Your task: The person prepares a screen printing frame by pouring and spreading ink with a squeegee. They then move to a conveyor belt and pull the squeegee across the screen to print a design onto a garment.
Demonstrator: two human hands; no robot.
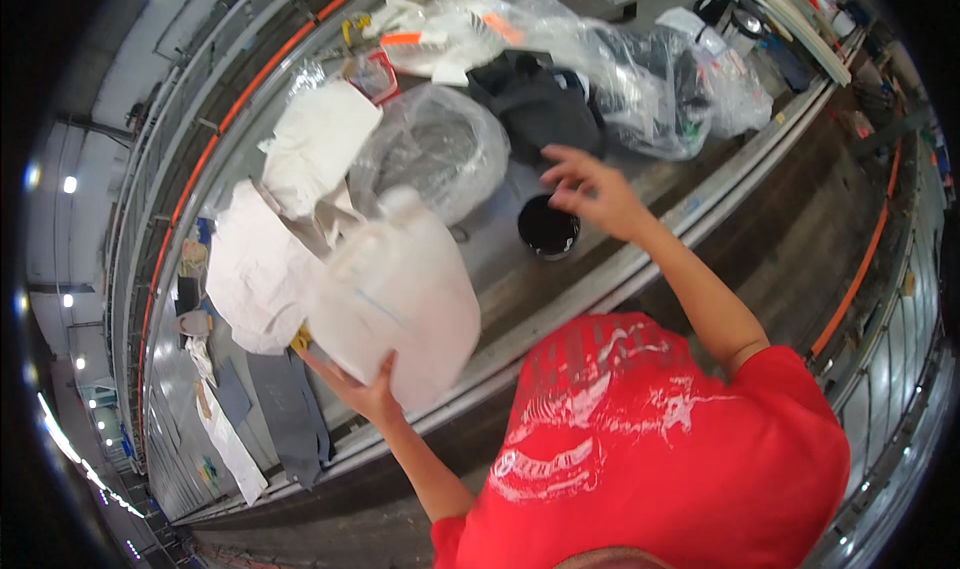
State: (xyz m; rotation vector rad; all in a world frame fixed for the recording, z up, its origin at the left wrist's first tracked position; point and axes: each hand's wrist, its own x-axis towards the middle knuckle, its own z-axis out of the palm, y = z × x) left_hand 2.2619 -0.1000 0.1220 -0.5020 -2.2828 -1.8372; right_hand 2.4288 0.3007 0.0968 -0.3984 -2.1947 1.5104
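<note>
We have a translucent white plastic jug (395, 294) lifted in our left hand (365, 394), low and left of the frame's centre; the fingers are cupped under its base and closed on it, so the jug is clear of the conveyor belt (495, 254) and tilted, its cap pointing up toward the frame's top. Our right hand (590, 194), just right of centre, hovers with fingers spread wide and holds nothing; it hangs just above a round black tub (548, 229) that sits on the belt, not yet touched as far as we can tell.

Judging by what lies there, the sorting is far from finished. One item is in hand, while much is left on the belt: crumpled white paper (265, 259) at the left, touching the jug's edge in this view, a clear plastic bag (430, 144) above the jug, a dark garment (535, 104) near the upper centre, and more clear film (640, 79) toward the upper right. Flat grey and white scraps lie at the lower left.
</note>
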